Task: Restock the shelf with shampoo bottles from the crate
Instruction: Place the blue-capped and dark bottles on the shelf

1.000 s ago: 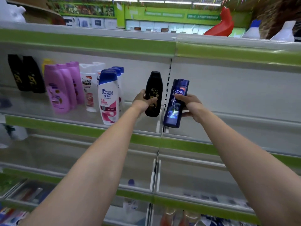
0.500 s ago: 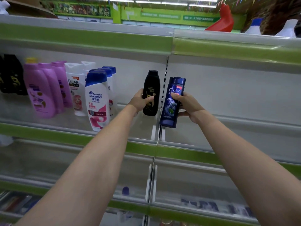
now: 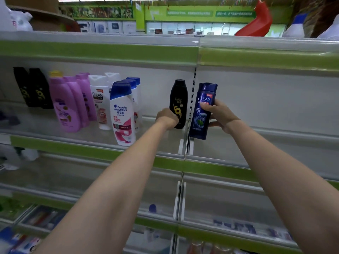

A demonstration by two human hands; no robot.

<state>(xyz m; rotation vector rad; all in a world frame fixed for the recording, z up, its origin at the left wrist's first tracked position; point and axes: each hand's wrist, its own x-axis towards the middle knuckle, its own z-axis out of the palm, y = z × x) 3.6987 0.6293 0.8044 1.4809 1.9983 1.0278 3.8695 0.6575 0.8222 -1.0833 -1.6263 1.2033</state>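
My left hand [image 3: 167, 118] grips the lower part of a black shampoo bottle [image 3: 178, 99] with a sunflower label, which stands upright at the right end of the upper shelf [image 3: 88, 142]. My right hand [image 3: 219, 116] holds a dark blue CLEAR bottle [image 3: 202, 110] in the air just right of the black one, slightly tilted, over the gap between the two shelf sections. The crate is not in view.
Left of my hands stand white-and-blue Head & Shoulders bottles [image 3: 122, 114], white CLEAR bottles [image 3: 100, 101], purple bottles [image 3: 66, 103] and black bottles [image 3: 33, 88]. The shelf section to the right [image 3: 266, 129] holds nothing. Lower shelves carry small packs. A red item [image 3: 256, 22] sits on top.
My left hand has slid down to the black bottle's base, which now stands on the shelf. My right hand has kept the blue bottle beside it. The camera shifted slightly.
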